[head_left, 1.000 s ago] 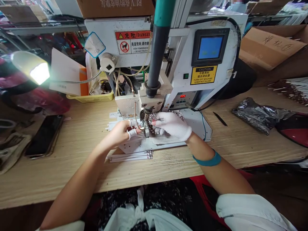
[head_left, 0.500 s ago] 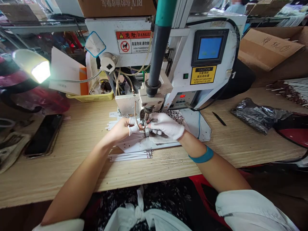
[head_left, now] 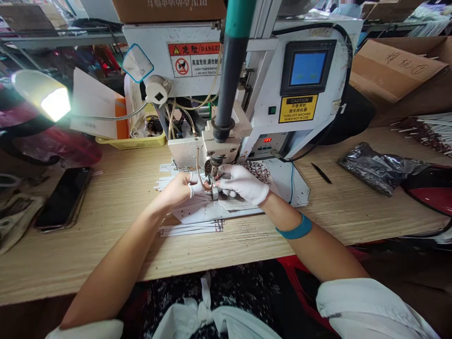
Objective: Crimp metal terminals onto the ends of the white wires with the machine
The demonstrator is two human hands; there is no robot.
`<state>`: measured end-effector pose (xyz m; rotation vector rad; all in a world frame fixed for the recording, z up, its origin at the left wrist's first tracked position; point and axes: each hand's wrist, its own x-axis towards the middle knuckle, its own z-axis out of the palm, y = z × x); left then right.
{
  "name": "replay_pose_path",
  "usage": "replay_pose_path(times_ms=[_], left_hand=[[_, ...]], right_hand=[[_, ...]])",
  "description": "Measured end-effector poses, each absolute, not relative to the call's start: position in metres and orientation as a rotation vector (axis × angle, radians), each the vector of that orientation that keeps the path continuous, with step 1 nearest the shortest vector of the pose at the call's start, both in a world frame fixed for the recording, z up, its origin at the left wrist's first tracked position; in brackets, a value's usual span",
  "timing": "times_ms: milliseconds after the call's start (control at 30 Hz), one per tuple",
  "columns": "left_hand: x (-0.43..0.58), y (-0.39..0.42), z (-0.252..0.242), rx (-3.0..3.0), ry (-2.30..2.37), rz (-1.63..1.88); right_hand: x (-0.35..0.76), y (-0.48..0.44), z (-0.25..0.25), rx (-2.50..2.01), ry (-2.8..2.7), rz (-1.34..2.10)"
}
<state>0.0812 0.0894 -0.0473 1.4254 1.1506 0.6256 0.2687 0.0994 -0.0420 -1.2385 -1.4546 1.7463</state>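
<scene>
Both forearms reach up from the bottom of the frame and angle inward to the centre, beneath the press head [head_left: 215, 162] of a heat-press machine [head_left: 307, 94]. The bare left hand [head_left: 178, 189], with two white finger wraps [head_left: 190, 190], and the white-gloved right hand [head_left: 243, 184] close narrowly from either side on one small grey piece [head_left: 214, 194], its long axis too hidden to tell. One thin tan tube [head_left: 197, 172] hangs just left of it, above a white sheet [head_left: 197, 212] lying on the wooden workbench [head_left: 106, 235].

Workbench [head_left: 88, 226]: wood, matt, fine grain
Right glove [head_left: 243, 184]: white cloth, matt
Bag [head_left: 377, 168]: black plastic, glossy
Machine housing [head_left: 339, 70]: white painted metal, smooth
</scene>
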Motion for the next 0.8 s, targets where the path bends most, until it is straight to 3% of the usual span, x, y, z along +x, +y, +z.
replay_pose_path(times_ms=[800], left_hand=[[0.0788, 0.0913, -0.0446, 1.560, 1.154, 0.603]], right_hand=[[0.2699, 0.0967, -0.0494, -1.184, -1.475, 1.658]])
